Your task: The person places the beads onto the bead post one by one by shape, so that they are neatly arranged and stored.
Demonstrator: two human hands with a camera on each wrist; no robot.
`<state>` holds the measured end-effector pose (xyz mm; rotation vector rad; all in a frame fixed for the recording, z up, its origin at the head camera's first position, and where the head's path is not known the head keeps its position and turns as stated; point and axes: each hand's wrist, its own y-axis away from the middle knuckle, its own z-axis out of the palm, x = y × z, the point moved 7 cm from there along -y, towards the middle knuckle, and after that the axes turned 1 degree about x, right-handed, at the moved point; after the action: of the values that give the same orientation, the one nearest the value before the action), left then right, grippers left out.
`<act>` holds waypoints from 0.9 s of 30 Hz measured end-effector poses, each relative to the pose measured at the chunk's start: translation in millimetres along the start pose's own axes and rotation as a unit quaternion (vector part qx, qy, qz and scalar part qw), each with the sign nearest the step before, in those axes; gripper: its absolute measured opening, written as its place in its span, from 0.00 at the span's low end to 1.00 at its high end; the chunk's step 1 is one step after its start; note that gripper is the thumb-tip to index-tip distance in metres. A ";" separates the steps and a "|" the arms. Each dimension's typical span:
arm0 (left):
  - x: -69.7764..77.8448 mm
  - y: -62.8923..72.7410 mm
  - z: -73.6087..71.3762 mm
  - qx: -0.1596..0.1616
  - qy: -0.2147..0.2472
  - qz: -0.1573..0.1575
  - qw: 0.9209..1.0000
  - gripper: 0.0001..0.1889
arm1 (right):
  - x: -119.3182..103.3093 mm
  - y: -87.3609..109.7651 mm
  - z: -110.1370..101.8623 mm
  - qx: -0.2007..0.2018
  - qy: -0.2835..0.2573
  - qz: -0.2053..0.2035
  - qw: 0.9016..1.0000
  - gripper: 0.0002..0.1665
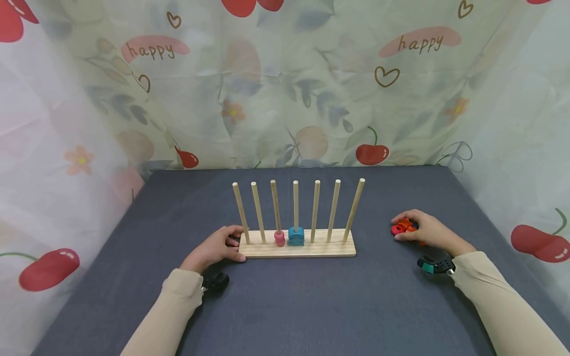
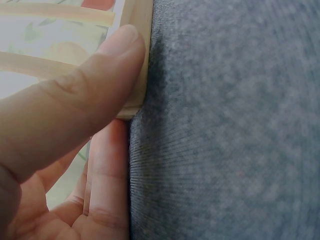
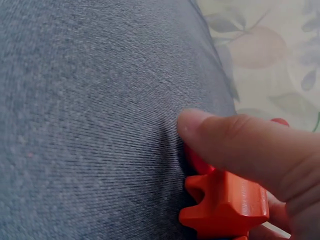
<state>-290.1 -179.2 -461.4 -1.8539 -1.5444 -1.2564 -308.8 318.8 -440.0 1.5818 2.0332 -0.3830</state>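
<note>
A wooden peg rack (image 1: 311,251) with a row of upright pegs stands mid-table. Pink beads (image 1: 279,239) sit on its third peg from the left, and blue beads (image 1: 296,236) on the middle peg. My left hand (image 1: 222,245) grips the base's left end; the left wrist view shows the thumb (image 2: 117,60) along the base edge. Off to the right, my right hand (image 1: 423,228) bends over a small group of beads. Its thumb (image 3: 220,137) and fingers pinch a red bead (image 3: 199,161), partly hidden. Beside that lies an orange star-like bead (image 3: 227,205).
A dark grey cloth (image 1: 311,306) covers the table. Patterned curtains (image 1: 285,99) hang behind it and at both sides. A dark band with a device (image 1: 434,265) is on the right wrist, and another device (image 1: 216,283) on the left.
</note>
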 end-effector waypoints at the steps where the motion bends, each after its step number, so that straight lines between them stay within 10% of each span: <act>1: -0.2 -0.2 -0.1 0.001 0.000 -0.001 1.000 0.39 | 0.1 -0.5 0.1 0.001 0.003 -0.003 1.000 0.29; 27: 1.6 1.7 -0.4 0.002 0.002 0.002 1.000 0.39 | -36.4 -9.6 -9.0 0.047 -0.037 -0.015 0.998 0.22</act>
<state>-288.6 -179.1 -459.5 -1.8508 -1.5396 -1.2525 -313.8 291.5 -412.9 1.5691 2.0118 -0.5473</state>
